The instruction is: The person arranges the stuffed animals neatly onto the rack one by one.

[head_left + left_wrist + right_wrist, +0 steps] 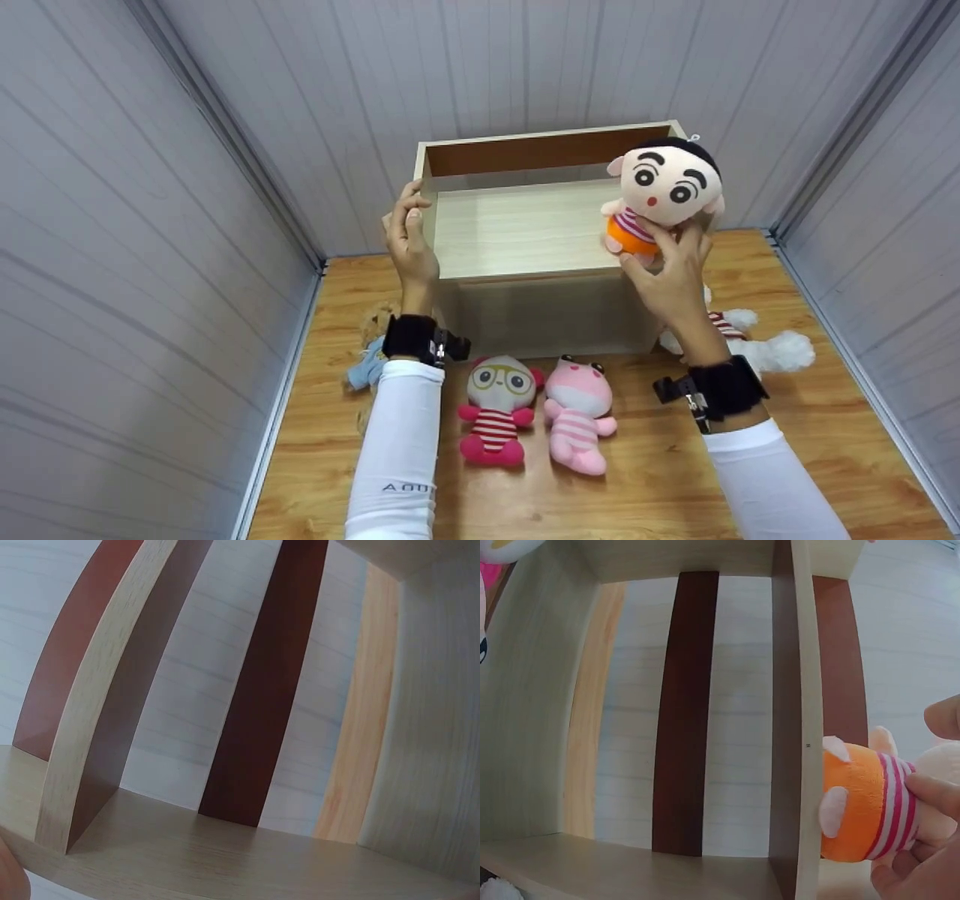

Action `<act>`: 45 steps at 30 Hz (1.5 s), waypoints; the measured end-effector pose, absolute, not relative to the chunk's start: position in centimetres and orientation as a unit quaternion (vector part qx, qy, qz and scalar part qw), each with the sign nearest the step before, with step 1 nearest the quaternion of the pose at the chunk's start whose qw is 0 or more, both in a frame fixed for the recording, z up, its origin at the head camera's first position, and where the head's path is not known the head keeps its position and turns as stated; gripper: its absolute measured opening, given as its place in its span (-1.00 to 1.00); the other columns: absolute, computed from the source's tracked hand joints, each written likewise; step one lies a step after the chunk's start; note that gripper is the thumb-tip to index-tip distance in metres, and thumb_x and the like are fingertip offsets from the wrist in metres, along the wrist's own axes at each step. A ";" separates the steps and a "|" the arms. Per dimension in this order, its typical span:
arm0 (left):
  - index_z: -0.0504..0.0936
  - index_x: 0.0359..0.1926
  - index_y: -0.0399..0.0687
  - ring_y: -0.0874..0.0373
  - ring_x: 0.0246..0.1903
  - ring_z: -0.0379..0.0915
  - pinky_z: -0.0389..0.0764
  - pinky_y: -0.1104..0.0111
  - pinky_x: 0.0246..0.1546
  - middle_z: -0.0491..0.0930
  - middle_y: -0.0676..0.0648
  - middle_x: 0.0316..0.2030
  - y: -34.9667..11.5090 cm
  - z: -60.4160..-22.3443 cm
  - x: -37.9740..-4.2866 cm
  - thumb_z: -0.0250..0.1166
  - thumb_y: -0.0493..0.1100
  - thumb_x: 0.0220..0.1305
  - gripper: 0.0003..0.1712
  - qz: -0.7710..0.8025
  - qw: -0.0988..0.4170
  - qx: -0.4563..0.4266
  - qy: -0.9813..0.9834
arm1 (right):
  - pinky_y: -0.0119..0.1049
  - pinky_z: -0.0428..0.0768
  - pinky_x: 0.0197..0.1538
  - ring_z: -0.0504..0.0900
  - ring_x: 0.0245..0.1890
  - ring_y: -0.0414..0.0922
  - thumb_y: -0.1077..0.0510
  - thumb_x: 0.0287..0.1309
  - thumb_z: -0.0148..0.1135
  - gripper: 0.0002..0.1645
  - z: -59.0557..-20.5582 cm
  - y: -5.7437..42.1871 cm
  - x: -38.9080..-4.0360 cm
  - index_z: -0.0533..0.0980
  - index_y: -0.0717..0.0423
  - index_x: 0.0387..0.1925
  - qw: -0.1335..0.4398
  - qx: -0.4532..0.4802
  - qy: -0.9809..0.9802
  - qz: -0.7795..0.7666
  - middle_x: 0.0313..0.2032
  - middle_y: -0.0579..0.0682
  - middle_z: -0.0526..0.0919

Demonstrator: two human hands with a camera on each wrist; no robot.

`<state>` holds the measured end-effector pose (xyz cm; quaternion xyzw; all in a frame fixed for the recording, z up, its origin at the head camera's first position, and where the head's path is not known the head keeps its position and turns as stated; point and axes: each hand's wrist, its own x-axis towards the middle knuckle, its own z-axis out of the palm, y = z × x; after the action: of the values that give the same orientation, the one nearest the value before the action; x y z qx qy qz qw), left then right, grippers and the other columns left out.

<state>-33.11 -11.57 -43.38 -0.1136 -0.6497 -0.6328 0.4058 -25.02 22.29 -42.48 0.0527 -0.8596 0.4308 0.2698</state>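
My right hand (671,277) grips a plush doll (667,187) with black hair, a striped top and orange shorts, around its lower body. The doll is upright at the right end of a wooden shelf unit (525,225), its feet near the front edge of the upper board. In the right wrist view, the doll's orange shorts (851,802) show beside that board's edge; most of its head is out of frame. On the opposite side, my left hand (411,247) touches the unit's left panel with loosely bent fingers. Only a fingertip (11,877) appears in the left wrist view.
On the wood floor before the unit lie a panda plush (496,412) and a pink frog plush (577,416). A white plush (772,351) lies at the right, a bear in blue (367,364) at the left, partly hidden by my arm. Panelled walls (525,67) enclose the space.
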 end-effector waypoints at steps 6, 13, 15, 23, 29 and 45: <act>0.57 -0.21 -0.33 0.00 0.29 0.39 0.03 0.29 0.30 0.60 -0.19 0.27 -11.5 -43.3 -33.2 -0.08 -0.16 0.44 -0.65 -0.631 0.414 -0.112 -0.647 | 0.10 0.13 0.31 0.07 0.30 0.26 0.14 0.04 0.37 -0.31 -42.5 22.3 -26.1 0.56 0.13 0.28 0.262 0.040 -0.867 0.422 0.30 0.37 0.24; 0.52 -0.23 -0.49 -0.26 0.33 0.39 -0.04 0.26 0.33 0.57 -0.36 0.25 -11.1 -42.8 -33.0 -0.11 -0.29 0.45 -0.66 -0.630 0.421 -0.117 -0.643 | 0.13 0.11 0.33 0.09 0.32 0.27 0.08 0.07 0.33 -0.28 -42.4 22.4 -27.3 0.52 0.11 0.33 0.252 0.030 -0.881 0.399 0.29 0.35 0.26; 0.51 -0.23 -0.51 -0.31 0.32 0.38 -0.02 0.28 0.32 0.56 -0.40 0.24 -10.8 -42.4 -32.6 -0.12 -0.31 0.44 -0.67 -0.630 0.420 -0.120 -0.642 | 0.14 0.10 0.33 0.09 0.33 0.27 0.07 0.09 0.33 -0.27 -42.4 22.4 -27.6 0.51 0.09 0.34 0.248 0.027 -0.885 0.393 0.30 0.35 0.26; 0.49 -0.28 -0.44 -0.20 0.17 0.38 0.09 0.30 0.19 0.54 -0.46 0.22 -10.1 -40.5 -30.5 -0.12 -0.33 0.40 -0.72 -0.635 0.412 -0.119 -0.643 | 0.14 0.09 0.34 0.12 0.30 0.29 0.11 0.11 0.32 -0.33 -42.8 22.7 -28.2 0.54 0.12 0.31 0.258 0.031 -0.894 0.364 0.28 0.37 0.30; 0.50 -0.27 -0.42 -0.03 0.08 0.33 0.17 0.27 0.12 0.55 -0.42 0.24 -10.1 -40.6 -30.7 -0.10 -0.30 0.42 -0.72 -0.638 0.408 -0.110 -0.644 | 0.16 0.24 0.33 0.22 0.31 0.26 0.24 0.14 0.26 -0.57 -43.0 23.2 -28.2 0.62 0.20 0.09 0.252 0.022 -0.896 0.365 0.26 0.32 0.39; 0.53 -0.28 -0.20 0.09 0.15 0.36 0.19 0.24 0.17 0.60 -0.15 0.27 -11.9 -43.2 -33.4 -0.07 -0.14 0.44 -0.70 -0.632 0.407 -0.095 -0.653 | 0.12 0.35 0.26 0.44 0.16 0.29 0.26 0.19 0.35 -0.83 -44.2 22.4 -28.9 0.59 0.27 -0.20 0.266 0.021 -0.900 0.345 0.20 0.29 0.43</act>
<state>-33.36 -11.94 -43.25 -0.0950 -0.6525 -0.6321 0.4069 -28.86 22.43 -44.23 0.0213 -0.8997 0.3451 0.2664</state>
